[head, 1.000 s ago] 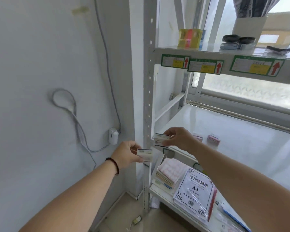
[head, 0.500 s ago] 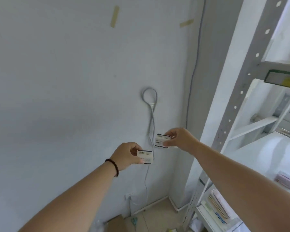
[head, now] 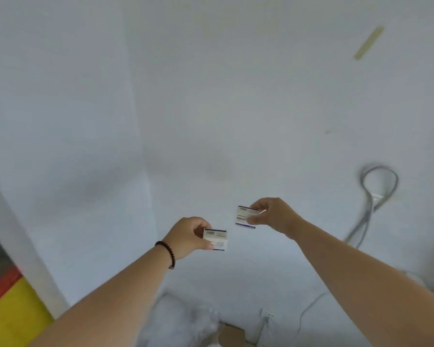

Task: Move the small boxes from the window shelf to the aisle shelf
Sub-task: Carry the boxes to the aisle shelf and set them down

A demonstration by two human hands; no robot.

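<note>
**A:** Where are the small boxes at this moment?

**B:** Both are in the air in front of a pale wall (head: 211, 108), one in each hand. The left hand (head: 188, 237) pinches the lower box (head: 215, 239) by its left end, thumb underneath and fingers curled over the top edge. The right hand (head: 273, 216) pinches the upper box (head: 246, 217) by its right end in the same way, its fingers curled round that end.

**A:** Which way do they point?

**B:** Each box has its long axis running roughly left to right across the view, with a broad printed face turned toward the camera. A dark stripe runs along the top edge of each face. The lower box tips slightly down to the right; the upper one does too. Their free ends point at each other: the lower box's free end to the right, the upper box's to the left.

**A:** Do the boxes touch?

**B:** No. They sit near each other but apart, the upper box up and to the right of the lower one.

**A:** Anything else around?

**B:** A dark beaded bracelet (head: 168, 254) circles the left wrist. On the wall to the right hangs a looped grey cable (head: 376, 186), and higher up a strip of yellowish tape (head: 368, 42). At the lower left edge there is something red and yellow (head: 10, 309), too blurred to identify. Low in the middle lies a whitish bundle (head: 181, 319), also blurred.
</note>
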